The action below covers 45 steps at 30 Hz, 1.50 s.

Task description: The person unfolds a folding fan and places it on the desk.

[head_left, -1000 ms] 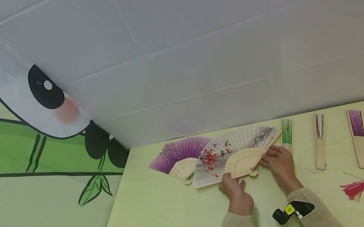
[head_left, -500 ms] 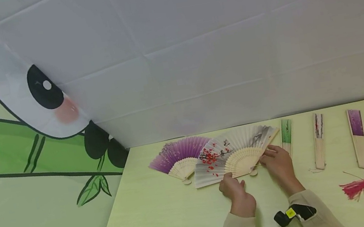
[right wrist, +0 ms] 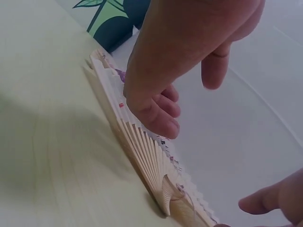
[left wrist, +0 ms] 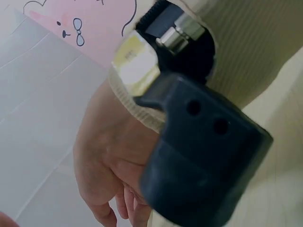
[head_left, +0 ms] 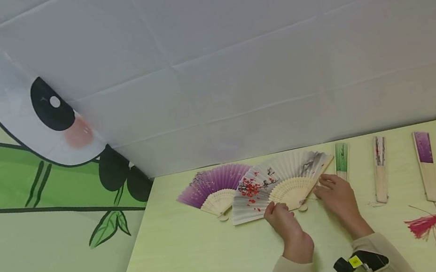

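A spread white folding fan (head_left: 290, 189) with red blossoms and pale wooden ribs lies on the table (head_left: 187, 264). My left hand (head_left: 290, 231) is over its lower ribs; in the right wrist view the left hand (right wrist: 189, 56) has loosely bent fingers above the fan (right wrist: 149, 158), with no grip visible. Beside the fan's right edge is my right hand (head_left: 341, 199), fingers at the outer stick; its thumb (right wrist: 265, 201) stands apart from the fan. The left wrist view shows the left hand's fingers partly hidden by a camera mount (left wrist: 203, 161).
An open purple fan (head_left: 221, 180) lies to the left, partly under the white one. To the right are folded fans: green (head_left: 341, 159), patterned (head_left: 381, 169), and purple (head_left: 426, 164) with a red tassel (head_left: 428, 221). A white cloth wall (head_left: 235, 81) stands behind.
The left hand has shifted slightly right and up over the ribs. The right hand's fingers have eased a little away from the fan's right edge. The fan has barely moved.
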Motion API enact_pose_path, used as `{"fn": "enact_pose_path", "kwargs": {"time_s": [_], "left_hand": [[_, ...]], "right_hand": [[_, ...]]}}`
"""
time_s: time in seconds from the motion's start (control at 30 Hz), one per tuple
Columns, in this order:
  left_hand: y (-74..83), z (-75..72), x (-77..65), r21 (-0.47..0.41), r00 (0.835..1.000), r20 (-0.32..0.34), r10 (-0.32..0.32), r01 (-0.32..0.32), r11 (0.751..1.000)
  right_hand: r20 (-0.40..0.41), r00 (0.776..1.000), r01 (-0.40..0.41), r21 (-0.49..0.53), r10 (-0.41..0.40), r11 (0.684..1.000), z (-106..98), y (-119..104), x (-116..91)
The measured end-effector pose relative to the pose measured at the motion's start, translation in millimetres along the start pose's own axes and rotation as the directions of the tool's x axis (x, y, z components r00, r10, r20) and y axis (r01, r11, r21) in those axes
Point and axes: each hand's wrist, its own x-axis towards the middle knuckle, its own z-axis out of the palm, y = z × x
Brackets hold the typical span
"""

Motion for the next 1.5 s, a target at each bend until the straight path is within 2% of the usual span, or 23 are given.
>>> {"fn": "enact_pose_path", "kwargs": {"time_s": [0.13,0.37,0.57,0.77,1.03,1.17,1.33,1.43,1.5], "left_hand": [[-3.7,4.6,-4.9,0.020,0.999,0.049,0.024,-0.025,0.999],[-14.5,11.4,-10.5,0.092,0.990,0.137,0.028,-0.041,0.995],[-26.8,15.3,-12.3,0.117,0.972,0.228,0.064,-0.092,0.989],[-35.8,19.6,-11.8,0.106,0.954,0.291,0.068,-0.102,0.989],[-44.6,26.4,-11.8,0.229,0.937,0.344,0.052,-0.137,0.964],[-51.4,30.0,-10.2,0.263,0.919,0.390,0.061,-0.175,0.949],[-58.8,34.0,-8.5,0.255,0.888,0.450,0.096,-0.230,0.939],[-61.1,35.6,-9.0,0.248,0.862,0.491,0.128,-0.279,0.928],[-61.7,36.5,-9.7,0.257,0.842,0.518,0.150,-0.320,0.912]], "right_hand": [[-0.004,1.000,0.019,0.056,-0.019,0.998,-5.8,-2.7,-3.8],[-0.028,0.999,0.035,0.119,-0.032,0.992,-15.9,-3.2,-6.3],[-0.072,0.997,0.034,0.127,-0.025,0.991,-25.1,-2.1,-7.4],[-0.127,0.992,0.034,0.112,-0.019,0.993,-35.2,-0.9,-6.7],[-0.197,0.980,0.026,0.105,-0.004,0.994,-47.6,2.3,-5.6],[-0.212,0.977,0.028,0.122,-0.002,0.992,-51.7,5.8,-4.2],[-0.224,0.974,0.016,0.146,0.017,0.989,-56.7,13.5,-0.3],[-0.231,0.972,0.005,0.153,0.031,0.988,-58.8,19.6,3.6],[-0.243,0.969,0.008,0.171,0.034,0.985,-59.5,31.7,10.6]]}}
